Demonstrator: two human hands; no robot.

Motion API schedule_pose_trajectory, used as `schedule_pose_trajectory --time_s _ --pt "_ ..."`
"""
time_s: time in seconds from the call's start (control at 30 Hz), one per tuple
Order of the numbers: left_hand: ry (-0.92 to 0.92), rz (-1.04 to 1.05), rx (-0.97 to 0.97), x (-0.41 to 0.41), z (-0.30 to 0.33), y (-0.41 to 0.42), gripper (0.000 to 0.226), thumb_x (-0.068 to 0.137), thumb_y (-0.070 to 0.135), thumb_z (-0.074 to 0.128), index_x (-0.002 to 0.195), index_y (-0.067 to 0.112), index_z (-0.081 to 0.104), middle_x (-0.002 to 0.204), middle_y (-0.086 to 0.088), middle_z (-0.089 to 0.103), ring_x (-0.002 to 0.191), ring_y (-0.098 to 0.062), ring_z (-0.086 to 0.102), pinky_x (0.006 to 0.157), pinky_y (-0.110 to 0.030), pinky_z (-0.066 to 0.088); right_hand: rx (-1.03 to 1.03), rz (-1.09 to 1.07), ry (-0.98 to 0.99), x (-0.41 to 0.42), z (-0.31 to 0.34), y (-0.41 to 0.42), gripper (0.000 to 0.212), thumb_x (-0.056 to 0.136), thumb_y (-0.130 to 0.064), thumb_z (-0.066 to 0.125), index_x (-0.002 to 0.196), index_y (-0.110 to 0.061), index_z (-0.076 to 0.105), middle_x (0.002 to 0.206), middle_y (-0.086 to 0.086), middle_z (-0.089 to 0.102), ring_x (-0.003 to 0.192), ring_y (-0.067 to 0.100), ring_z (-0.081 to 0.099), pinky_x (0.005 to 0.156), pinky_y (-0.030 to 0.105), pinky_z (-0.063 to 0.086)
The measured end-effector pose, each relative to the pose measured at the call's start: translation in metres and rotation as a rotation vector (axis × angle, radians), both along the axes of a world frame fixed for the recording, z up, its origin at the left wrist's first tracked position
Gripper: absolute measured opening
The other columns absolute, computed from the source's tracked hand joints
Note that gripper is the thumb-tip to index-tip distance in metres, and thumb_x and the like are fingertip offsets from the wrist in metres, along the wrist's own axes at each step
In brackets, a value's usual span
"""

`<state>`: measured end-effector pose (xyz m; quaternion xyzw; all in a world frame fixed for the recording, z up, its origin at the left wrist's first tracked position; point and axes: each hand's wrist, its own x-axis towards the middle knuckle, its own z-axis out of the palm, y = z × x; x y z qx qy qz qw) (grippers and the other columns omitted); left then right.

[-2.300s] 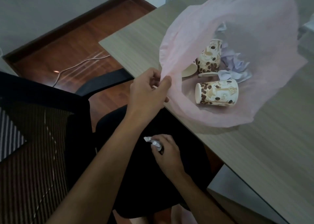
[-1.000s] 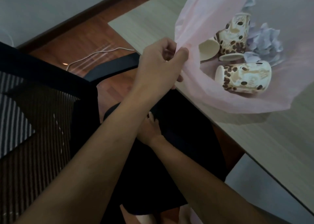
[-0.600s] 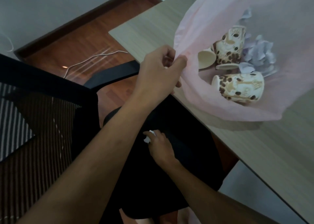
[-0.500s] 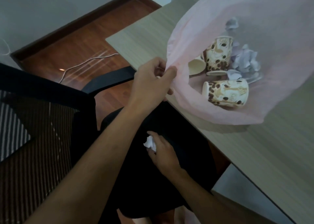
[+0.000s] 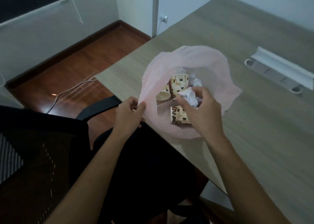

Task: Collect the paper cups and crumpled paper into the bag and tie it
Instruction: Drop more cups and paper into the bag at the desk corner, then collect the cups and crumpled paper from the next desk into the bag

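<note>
right hand [image 5: 202, 111] has risen from the lap, its grip closed on crumpled paper [image 5: 188, 96] over the bag [image 5: 212, 62]. left hand [image 5: 129, 115] grip still pinches the rim. tying likely comes next.

Three paper cups [image 5: 179, 84], one bag [image 5: 212, 60]

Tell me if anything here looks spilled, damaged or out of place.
Nothing stands out. The paper cups lie tipped inside the open pink bag, as collected rubbish would, and the table shows no spill.
</note>
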<state>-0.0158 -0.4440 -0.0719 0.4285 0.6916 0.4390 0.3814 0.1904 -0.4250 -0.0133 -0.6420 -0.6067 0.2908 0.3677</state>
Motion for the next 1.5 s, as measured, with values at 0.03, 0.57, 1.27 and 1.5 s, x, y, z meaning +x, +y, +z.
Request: schedule_pose_trajectory --time_s 0.03,0.57,1.27,1.5 --pt "0.02 -0.002 -0.003 0.001 0.002 -0.001 0.014 0.088 0.027 0.061 0.076 0.021 0.06 0.07 -0.003 0.067 0.051 -0.015 0.066 0.043 -0.033 0.054 -0.031 0.0 -0.024 0.002 -0.002 0.016 0.062 0.08 -0.046 0.076 0.131 -0.018 0.056 0.124 -0.003 0.065 0.111 0.014 0.061 0.091 0.02 0.044" --pt "0.537 -0.337 -0.43 -0.045 0.087 -0.048 0.1 0.056 0.089 0.055 0.131 0.022 0.055 0.131 0.001 0.059 0.113 -0.017 0.059 0.092 -0.035 0.051 -0.002 0.059 -0.219 -0.022 0.028 -0.028 0.018 0.088 -0.037 0.058 0.08 -0.02 0.057 0.091 0.002 0.062 0.095 0.026 0.053 0.084 0.043 0.047" --pt "1.14 -0.6 -0.12 -0.274 0.181 -0.16 0.068 0.076 0.086 0.035 0.115 0.041 0.068 0.138 0.005 0.058 0.142 -0.021 0.035 0.117 -0.055 0.02 -0.475 0.704 -0.115 -0.209 0.116 -0.285 0.112 0.052 -0.103 0.038 0.143 -0.036 0.037 0.151 -0.002 0.042 0.131 0.019 0.047 0.1 0.037 0.043" --pt "1.236 -0.604 -0.206 -0.275 0.125 -0.187 0.089 0.075 0.091 0.008 0.117 0.04 0.068 0.145 0.003 0.052 0.148 -0.02 0.021 0.119 -0.051 -0.004 -0.645 0.938 -0.265 -0.225 0.063 -0.347 0.104 0.077 -0.076 0.055 0.148 -0.049 -0.016 0.164 -0.004 -0.014 0.148 0.037 0.017 0.113 0.05 0.029"
